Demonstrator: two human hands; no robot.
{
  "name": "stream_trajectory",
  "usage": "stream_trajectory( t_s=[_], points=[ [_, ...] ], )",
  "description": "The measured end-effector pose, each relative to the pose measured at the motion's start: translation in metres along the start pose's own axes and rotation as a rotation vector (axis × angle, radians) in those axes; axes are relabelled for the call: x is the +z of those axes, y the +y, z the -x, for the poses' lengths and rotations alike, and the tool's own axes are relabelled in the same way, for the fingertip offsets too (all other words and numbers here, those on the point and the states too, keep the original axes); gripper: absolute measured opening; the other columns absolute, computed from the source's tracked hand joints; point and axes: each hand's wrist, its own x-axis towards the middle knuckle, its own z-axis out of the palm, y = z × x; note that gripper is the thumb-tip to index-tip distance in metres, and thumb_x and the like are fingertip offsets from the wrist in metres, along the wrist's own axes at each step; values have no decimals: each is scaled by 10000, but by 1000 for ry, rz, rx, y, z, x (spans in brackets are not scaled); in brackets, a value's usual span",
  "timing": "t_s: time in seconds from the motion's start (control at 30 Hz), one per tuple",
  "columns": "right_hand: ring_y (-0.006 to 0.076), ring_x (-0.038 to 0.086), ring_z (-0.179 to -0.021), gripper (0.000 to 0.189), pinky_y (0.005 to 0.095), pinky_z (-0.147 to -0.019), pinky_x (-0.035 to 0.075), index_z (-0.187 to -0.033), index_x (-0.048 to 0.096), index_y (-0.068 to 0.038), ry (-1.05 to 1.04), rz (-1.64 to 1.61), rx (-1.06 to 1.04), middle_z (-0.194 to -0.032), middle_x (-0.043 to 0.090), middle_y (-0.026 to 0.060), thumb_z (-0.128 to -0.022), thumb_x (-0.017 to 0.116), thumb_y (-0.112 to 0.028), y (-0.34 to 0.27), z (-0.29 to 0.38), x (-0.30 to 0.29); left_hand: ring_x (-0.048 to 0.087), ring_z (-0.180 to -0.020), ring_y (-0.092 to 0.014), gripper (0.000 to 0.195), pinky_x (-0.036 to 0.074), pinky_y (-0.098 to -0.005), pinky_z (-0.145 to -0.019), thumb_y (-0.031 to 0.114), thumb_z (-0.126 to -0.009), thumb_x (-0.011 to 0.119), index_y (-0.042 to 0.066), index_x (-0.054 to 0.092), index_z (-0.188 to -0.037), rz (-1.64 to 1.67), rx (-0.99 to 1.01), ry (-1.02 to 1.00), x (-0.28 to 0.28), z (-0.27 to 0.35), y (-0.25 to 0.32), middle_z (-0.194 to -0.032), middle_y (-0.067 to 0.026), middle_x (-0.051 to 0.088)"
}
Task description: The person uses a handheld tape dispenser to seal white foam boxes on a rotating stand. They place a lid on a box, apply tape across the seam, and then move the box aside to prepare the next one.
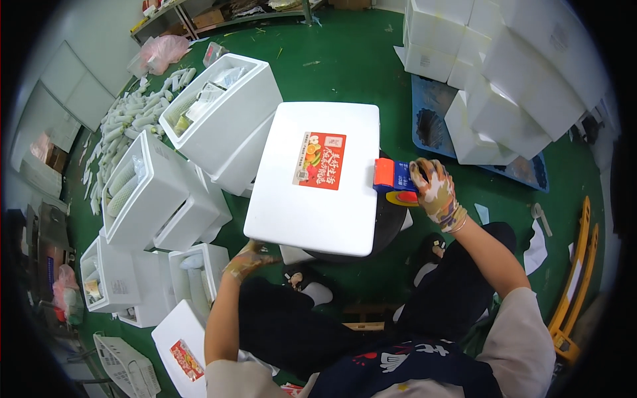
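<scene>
A white foam box with its lid on (318,214) stands before me on a dark round support. A red and grey label (321,160) with fruit pictures and writing lies on the lid. My right hand (438,191), in a patterned glove, grips a blue and red packing tape dispenser (393,175) at the box's right edge. My left hand (251,261), gloved too, is at the box's near left corner, partly beneath the edge; whether it touches the box is hard to tell. Its fingers are stretched out and no object shows in it.
Open foam boxes (224,109) with net-wrapped produce stand at the left, beside a heap of wrapped produce (129,119). Stacked foam boxes (522,64) rest on a blue pallet (433,124) at the upper right. A labelled lid (179,343), a white basket (127,363) and yellow forks (577,273) are nearby.
</scene>
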Motion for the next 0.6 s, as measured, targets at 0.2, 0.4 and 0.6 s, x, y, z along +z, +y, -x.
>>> stream_trajectory(
  t_s=[0.2, 0.4, 0.6],
  points=[
    [364, 586, -964, 634, 445, -759, 522, -1150, 575, 27, 136, -235, 36, -1140, 582, 183, -671, 830, -302, -15, 8, 48, 599, -1121, -294, 744, 572, -375, -883, 76, -723, 848, 1, 454, -1349, 587, -48, -142, -6, -80, -96, -1275, -147, 578],
    [397, 615, -989, 564, 414, -845, 528, -1187, 560, 10, 91, -518, 129, -1085, 606, 219, -651, 733, 3, 34, -18, 22, 658, -921, -250, 457, 587, -391, -721, 198, -855, 731, -55, 564, -1197, 512, 261, 271, 27, -15, -21, -1059, -137, 659],
    [227, 654, -737, 614, 332, -651, 543, -1270, 509, 48, -840, -938, 574, -897, 689, 153, -707, 740, -34, 124, -115, -23, 562, -428, -201, 500, 436, -322, -390, 463, -948, 566, -35, 614, -966, 442, 166, 287, -15, 86, 173, -605, -112, 609]
  ],
)
